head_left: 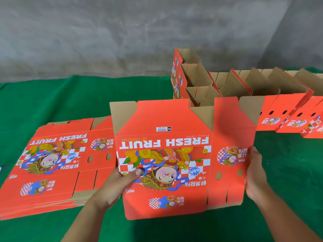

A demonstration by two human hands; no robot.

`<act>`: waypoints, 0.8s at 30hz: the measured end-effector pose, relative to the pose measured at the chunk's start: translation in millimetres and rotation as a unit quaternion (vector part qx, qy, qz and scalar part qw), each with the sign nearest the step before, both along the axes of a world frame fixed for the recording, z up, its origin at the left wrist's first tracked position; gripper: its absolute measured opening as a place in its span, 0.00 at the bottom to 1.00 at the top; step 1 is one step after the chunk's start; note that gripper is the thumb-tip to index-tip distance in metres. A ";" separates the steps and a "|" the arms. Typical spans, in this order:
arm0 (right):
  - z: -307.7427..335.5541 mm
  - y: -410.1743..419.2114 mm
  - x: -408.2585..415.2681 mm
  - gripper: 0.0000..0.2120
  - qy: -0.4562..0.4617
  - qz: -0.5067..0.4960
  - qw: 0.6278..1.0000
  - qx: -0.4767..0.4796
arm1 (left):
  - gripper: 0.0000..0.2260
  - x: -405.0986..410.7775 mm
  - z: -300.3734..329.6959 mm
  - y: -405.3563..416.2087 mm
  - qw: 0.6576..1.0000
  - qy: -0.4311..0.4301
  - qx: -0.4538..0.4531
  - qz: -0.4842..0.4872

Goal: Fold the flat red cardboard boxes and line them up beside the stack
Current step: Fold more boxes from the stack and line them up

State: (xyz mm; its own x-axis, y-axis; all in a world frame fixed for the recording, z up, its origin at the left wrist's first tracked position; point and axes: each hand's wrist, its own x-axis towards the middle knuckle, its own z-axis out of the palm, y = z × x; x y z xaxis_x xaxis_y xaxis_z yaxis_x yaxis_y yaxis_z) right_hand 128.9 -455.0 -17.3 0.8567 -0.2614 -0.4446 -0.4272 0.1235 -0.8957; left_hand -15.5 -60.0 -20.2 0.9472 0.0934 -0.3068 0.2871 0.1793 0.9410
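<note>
Holding a flat red box (164, 154) upright over the green tabletop (52, 95), the person had both hands on it. The left hand (118, 182) gripped the box's left edge, thumb pressed across the printed front and fingers hidden behind. The right hand (255, 173) held the right edge of the side panel, thumb on the red face, fingers curled behind the card. The print, "FRESH FRUIT", read upside down. Just left of the held box, a stack (52, 165) of flat boxes lay on the tabletop. Behind and to the right stood the folded boxes (244, 95), open tops showing brown card, set touching in a row toward the right edge.
</note>
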 end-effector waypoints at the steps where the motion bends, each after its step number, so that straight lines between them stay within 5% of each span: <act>1: 1.7 -1.1 -0.1 0.37 -0.005 0.021 1.000 0.002 | 0.32 -0.7 1.4 0.5 1.000 0.000 0.012 -0.011; 6: 5.2 5.7 -6.8 0.35 -0.070 0.119 0.990 -0.022 | 0.33 -1.6 9.3 4.8 0.998 -0.031 0.026 0.056; 10: 11.1 16.3 -3.7 0.43 -0.075 0.057 0.996 -0.001 | 0.41 3.0 7.8 10.6 0.992 -0.035 -0.077 0.093; 12: 12.0 22.0 -3.0 0.40 -0.051 0.020 0.997 0.052 | 0.42 8.6 6.4 12.3 0.983 -0.029 -0.122 0.132; 16: 10.9 25.5 0.4 0.34 0.002 -0.056 0.997 0.048 | 0.30 18.6 -5.4 7.6 0.979 0.009 -0.096 0.180; 24: 10.4 18.1 4.0 0.36 0.013 -0.054 0.998 0.014 | 0.33 24.3 -23.4 4.4 0.969 0.058 -0.070 0.229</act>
